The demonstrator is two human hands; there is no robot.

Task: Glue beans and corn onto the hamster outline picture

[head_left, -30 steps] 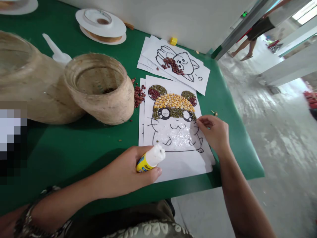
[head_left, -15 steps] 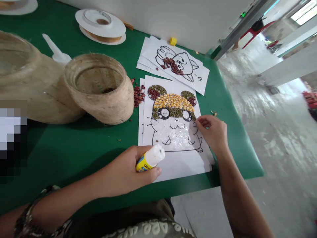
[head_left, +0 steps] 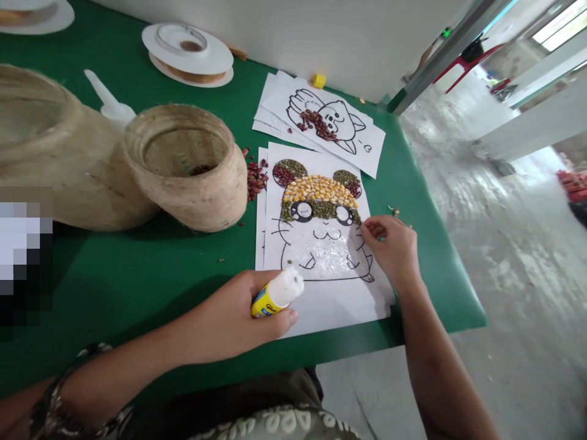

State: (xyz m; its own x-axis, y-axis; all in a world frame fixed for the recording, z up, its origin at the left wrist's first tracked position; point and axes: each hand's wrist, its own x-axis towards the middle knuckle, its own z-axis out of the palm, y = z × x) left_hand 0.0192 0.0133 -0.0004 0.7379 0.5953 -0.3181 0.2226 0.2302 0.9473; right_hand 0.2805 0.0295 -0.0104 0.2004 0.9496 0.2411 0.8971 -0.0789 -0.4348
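My left hand (head_left: 238, 321) is closed round a glue bottle (head_left: 277, 293) with a yellow label and white tip, resting at the lower left corner of a hamster drawing (head_left: 321, 244). The drawing's head is covered with yellow corn, green beans and red beans; its belly shines with wet glue. My right hand (head_left: 392, 247) rests on the paper's right edge beside the hamster's cheek, fingers curled in a pinch; what they hold is too small to make out.
Two rope-wrapped jars (head_left: 186, 165) lie on the green table (head_left: 137, 269) to the left, with loose red beans (head_left: 257, 177) beside them. A second drawing (head_left: 325, 122), a tape reel (head_left: 188, 52), a yellow cap (head_left: 318, 80) lie farther back. The table edge is close on the right.
Both hands stay almost where they were. The person walking in the background at upper right has left the view; the camera shifted slightly.
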